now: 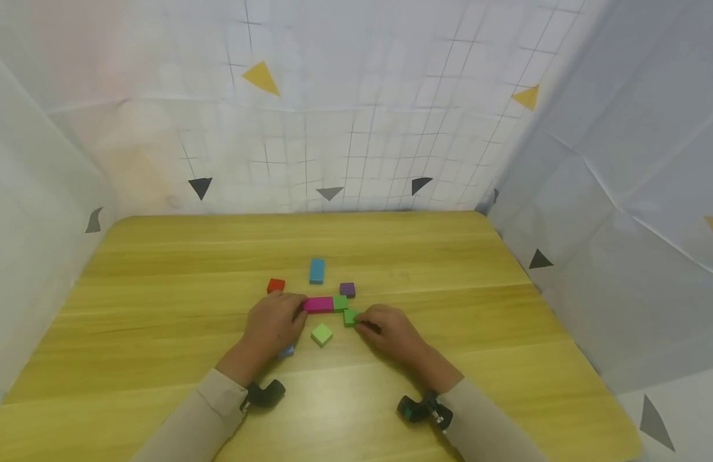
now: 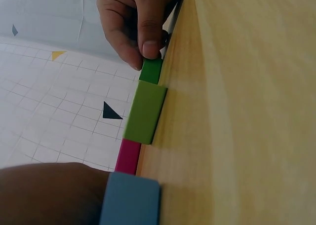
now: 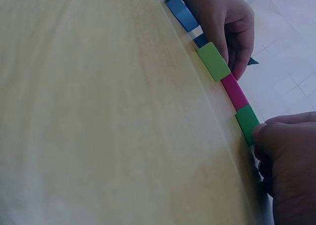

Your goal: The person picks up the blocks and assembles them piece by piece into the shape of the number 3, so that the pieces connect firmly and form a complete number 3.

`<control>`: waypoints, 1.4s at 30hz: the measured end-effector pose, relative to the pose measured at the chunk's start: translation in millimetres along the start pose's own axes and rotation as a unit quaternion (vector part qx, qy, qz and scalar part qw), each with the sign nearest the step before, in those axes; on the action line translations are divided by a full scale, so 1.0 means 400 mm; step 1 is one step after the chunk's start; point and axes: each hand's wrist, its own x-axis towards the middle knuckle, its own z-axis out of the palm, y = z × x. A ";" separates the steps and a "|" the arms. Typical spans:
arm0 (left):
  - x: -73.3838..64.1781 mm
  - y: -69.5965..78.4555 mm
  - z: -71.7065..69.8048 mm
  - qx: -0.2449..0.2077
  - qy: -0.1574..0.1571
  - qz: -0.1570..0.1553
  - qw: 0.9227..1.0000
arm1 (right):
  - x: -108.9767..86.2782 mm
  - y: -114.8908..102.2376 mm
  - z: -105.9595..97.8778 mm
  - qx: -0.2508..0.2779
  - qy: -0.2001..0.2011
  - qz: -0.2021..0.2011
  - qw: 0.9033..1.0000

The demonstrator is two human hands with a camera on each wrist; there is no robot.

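Note:
In the head view a magenta block (image 1: 319,305) lies lengthwise with a green block (image 1: 340,303) against its right end. My left hand (image 1: 273,326) holds the magenta block's left end between thumb and fingers. A second green block (image 1: 350,317) sits just below and right of the first, pinched at its right side by my right hand (image 1: 393,333). Between the hands and nearer me lies a light green block (image 1: 321,334), turned cornerwise. The right wrist view shows my right thumb (image 3: 266,136) on the green block's end.
Beyond the magenta block are a red block (image 1: 276,285), a blue block (image 1: 317,271) and a purple block (image 1: 347,289). Another blue block (image 1: 285,351) is partly hidden beneath my left hand. The wooden table (image 1: 477,269) meets white patterned sheeting (image 1: 356,128) at the back.

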 end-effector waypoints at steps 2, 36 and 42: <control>0.000 -0.001 0.001 0.001 -0.001 0.000 1.000 | 0.000 -0.001 0.000 -0.003 0.002 -0.002 1.000; -0.003 -0.005 0.010 -0.004 0.009 0.008 1.000 | 0.001 0.010 0.009 0.004 0.013 0.006 1.000; -0.004 -0.006 0.007 -0.004 0.011 0.014 1.000 | -0.001 0.005 0.006 0.007 0.007 0.013 1.000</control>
